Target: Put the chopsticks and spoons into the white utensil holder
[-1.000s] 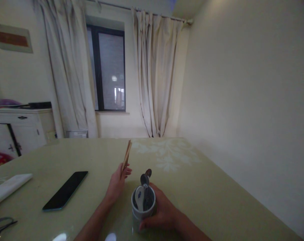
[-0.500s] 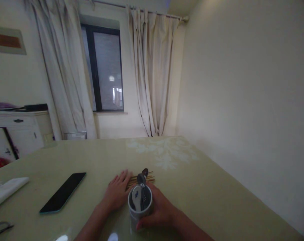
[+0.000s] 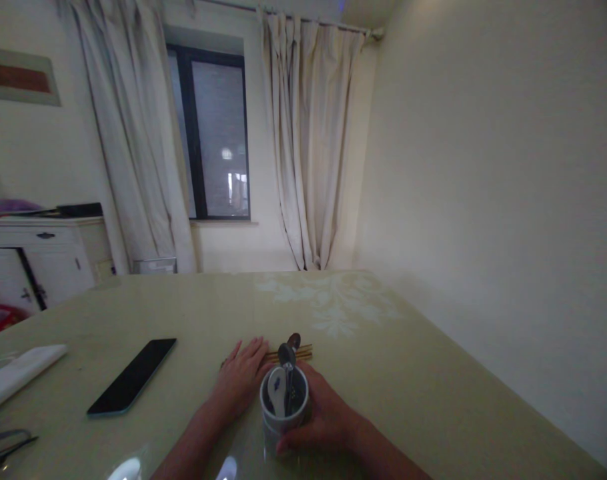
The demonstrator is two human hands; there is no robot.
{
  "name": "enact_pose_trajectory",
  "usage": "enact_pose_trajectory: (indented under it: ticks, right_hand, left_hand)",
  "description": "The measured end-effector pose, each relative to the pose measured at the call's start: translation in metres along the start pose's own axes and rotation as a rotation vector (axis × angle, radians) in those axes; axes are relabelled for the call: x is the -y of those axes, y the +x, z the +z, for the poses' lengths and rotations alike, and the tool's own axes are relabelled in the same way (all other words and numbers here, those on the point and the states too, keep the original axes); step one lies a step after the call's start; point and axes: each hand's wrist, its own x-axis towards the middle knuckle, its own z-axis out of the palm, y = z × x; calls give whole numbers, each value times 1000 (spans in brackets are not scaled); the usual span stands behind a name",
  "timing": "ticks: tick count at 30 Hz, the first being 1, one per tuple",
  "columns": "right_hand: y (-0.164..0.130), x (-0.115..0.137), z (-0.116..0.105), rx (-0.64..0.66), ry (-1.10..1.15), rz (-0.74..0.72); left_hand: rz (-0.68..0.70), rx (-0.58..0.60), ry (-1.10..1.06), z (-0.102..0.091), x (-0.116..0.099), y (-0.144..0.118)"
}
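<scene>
My right hand (image 3: 326, 410) is wrapped around a light-coloured cup (image 3: 271, 427) near the table's front. Inside the cup stand a white spoon with a dark mark (image 3: 278, 387) and metal spoons (image 3: 286, 355), bowls up. My left hand (image 3: 243, 370) lies just left of the cup, fingers stretched forward over the left ends of several wooden chopsticks (image 3: 306, 351). These chopsticks lie sideways on the table behind the cup, which hides part of them.
On the pale green table (image 3: 423, 393), a black phone (image 3: 133, 378) lies to the left. Farther left are a white flat object (image 3: 26, 373) and dark-framed glasses (image 3: 8, 445). A wall (image 3: 493, 200) borders the right side; a white cabinet (image 3: 58, 260) stands back left.
The chopsticks lie closer together under my left hand than before. My right hand stays on the cup. The whole view has shifted slightly.
</scene>
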Motion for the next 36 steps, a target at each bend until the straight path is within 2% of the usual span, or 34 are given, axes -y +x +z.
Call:
enact_pose_trajectory:
  ticks: [3, 6, 9, 11, 15, 18, 20, 23, 25, 31, 36]
  right_hand:
    - [1, 6, -6, 12, -121, 0]
    - [2, 6, -13, -21, -231, 10]
    - [1, 2, -16, -80, -222, 35]
    - [0, -1, -18, -96, -192, 58]
    - [-3, -2, -26, -65, -229, 77]
    - [-3, -2, -35, -69, -278, 20]
    - [-2, 0, -39, -149, -233, 0]
    - [1, 3, -40, -322, -95, 42]
    - [2, 6, -38, -392, -31, 67]
    - [3, 11, -31, -502, -103, 62]
    - [3, 14, -31, -502, -158, 57]
  left_hand:
    - [1, -168, -214, -8, -11, 1]
    - [-84, -259, -674, -16, -28, 0]
    - [-79, -173, -1146, -17, -46, -5]
    - [-50, -108, -1302, -13, -55, -9]
    - [-165, -132, -1340, -4, -65, -15]
    - [-194, -123, -1332, -4, -69, -15]
    - [-172, -122, -1313, -7, -70, -16]
    - [-127, -97, -1238, -10, -74, -18]
    - [-100, -61, -1193, -11, -77, -21]
    - [-131, -64, -1174, -12, -82, -26]
    - [-92, -50, -1157, -13, -82, -25]
